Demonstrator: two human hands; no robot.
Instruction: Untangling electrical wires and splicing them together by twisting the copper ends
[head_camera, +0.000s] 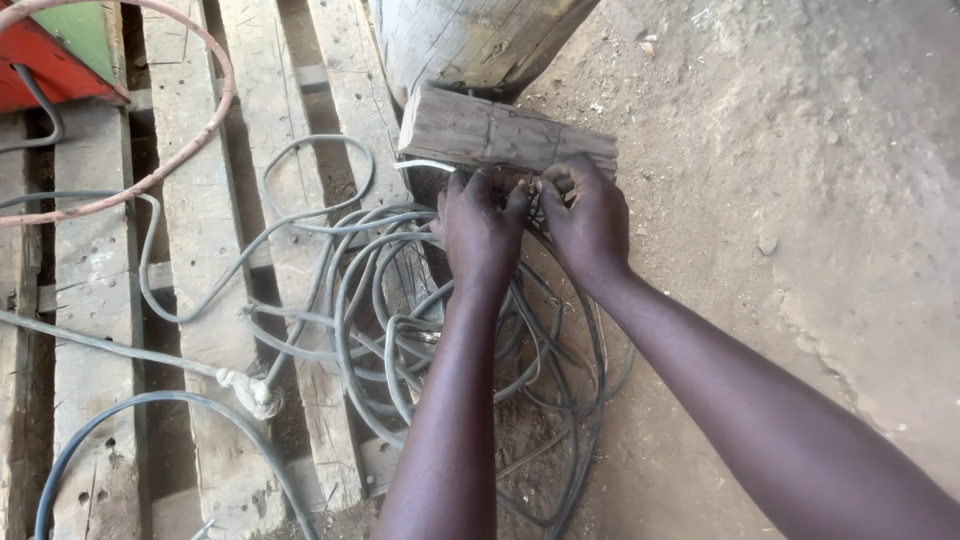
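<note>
Two bare hands meet over a tangle of grey cable (400, 300) at the foot of a short wooden block (500, 135), seen from above. The left hand (482, 228) has its fingers curled down into the top of the coil, closed around strands just below the block; exactly which strand it holds is hidden under the knuckles. The right hand (590, 220) sits just beside it, fingers bent and pinched at the same spot, its grasp masked by its own fingers, so what it has hold of cannot be made out. The cable lies in loose loops, half on a weathered wooden pallet (240, 420) and half on bare dirt ground (800, 200), with one pale end showing beside the block. Behind the block a thick wooden post (470, 40) is cut off by the top edge. A pinkish hose (205, 130) arcs across the pallet towards a red and green machine (55, 50), mostly out of frame. A taped joint (250, 392) shows on another cable.
</note>
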